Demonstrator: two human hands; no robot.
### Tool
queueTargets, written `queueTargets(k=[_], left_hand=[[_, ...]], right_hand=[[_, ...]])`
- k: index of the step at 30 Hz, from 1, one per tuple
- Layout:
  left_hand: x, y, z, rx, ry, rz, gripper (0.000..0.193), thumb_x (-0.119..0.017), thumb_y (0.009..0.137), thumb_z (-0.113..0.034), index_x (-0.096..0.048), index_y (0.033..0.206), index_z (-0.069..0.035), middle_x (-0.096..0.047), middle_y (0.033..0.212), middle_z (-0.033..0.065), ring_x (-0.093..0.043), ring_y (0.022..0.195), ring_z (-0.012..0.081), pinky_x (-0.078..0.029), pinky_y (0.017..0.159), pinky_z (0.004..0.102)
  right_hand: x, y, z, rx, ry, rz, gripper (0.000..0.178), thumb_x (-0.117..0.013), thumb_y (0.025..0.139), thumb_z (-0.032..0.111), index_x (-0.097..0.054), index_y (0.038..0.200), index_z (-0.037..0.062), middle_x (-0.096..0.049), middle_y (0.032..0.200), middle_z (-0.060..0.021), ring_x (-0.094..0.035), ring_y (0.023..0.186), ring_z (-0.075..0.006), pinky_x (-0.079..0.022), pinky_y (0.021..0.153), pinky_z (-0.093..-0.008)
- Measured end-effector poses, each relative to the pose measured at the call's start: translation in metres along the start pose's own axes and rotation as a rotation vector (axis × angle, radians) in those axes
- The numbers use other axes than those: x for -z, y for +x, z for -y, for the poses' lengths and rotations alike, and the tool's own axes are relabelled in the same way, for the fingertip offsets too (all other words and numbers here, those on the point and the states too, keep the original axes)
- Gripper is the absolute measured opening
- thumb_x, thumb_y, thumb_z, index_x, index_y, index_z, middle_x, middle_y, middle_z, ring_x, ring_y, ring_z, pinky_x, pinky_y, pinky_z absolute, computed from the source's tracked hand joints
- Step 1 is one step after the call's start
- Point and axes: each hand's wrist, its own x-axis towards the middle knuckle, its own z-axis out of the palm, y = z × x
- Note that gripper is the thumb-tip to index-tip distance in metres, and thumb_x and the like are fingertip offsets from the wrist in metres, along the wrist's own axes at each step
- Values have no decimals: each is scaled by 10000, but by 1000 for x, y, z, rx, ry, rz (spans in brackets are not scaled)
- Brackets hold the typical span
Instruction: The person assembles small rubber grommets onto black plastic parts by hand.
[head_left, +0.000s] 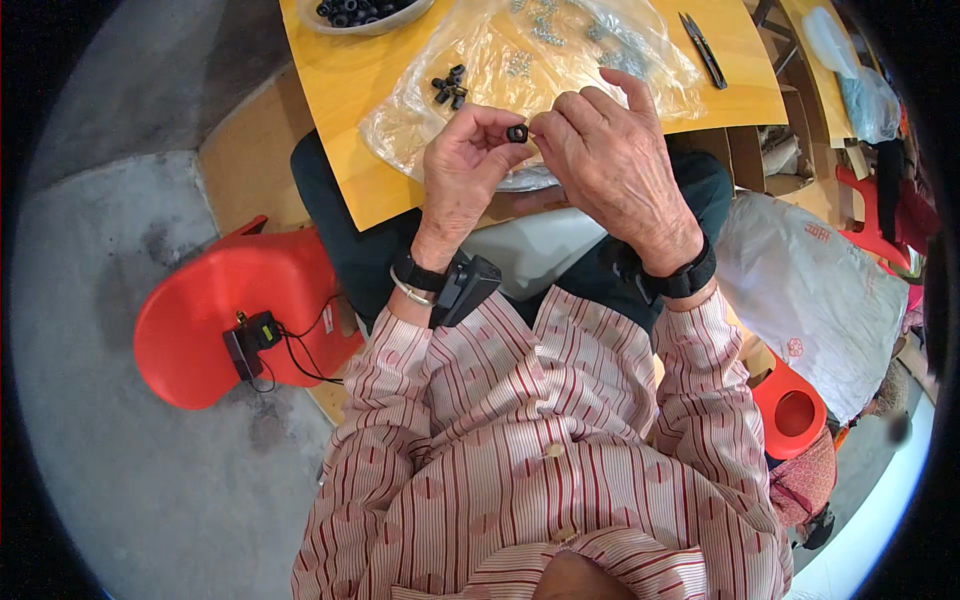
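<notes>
My left hand (470, 165) pinches a small black cap-like plastic part (517, 133) between thumb and forefinger, its hollow end facing up. Close against it is my right hand (610, 150), its thumb and forefinger pressed together beside the part; whatever they grip is too small to make out. Both hands hover over the near edge of a clear plastic sheet (410, 120) on the yellow table (350, 180). A little beyond my left hand lies a small heap of similar black parts (450, 88). Several tiny metal pieces (545, 30) are scattered on the sheet farther away.
A white bowl (385, 24) of black parts stands at the far left. Small scissors (703, 50) lie at the table's right. To my left is a red plastic chair (190, 330) with a black device and cables (250, 345). A large white sack (810, 290) fills the right.
</notes>
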Motion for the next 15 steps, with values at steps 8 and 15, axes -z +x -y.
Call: queueTargets(k=[8, 15], left_hand=[[9, 0, 0, 50, -62, 17, 254, -609, 820, 82, -555, 1057, 11, -596, 922, 33, -568, 850, 71, -480, 753, 189], [12, 0, -3, 101, -180, 41, 244, -609, 839, 24, -572, 1079, 9, -604, 953, 37, -563, 843, 62, -463, 780, 194]], right_hand=[[-1, -1, -4, -23, 123, 1, 294, -725, 590, 115, -603, 856, 92, -564, 789, -34, -589, 824, -220, -375, 948, -421], [-9, -2, -7, -50, 213, -31, 318, -760, 595, 137, -615, 874, 97, -600, 803, -31, -604, 812, -227, -394, 910, -402]])
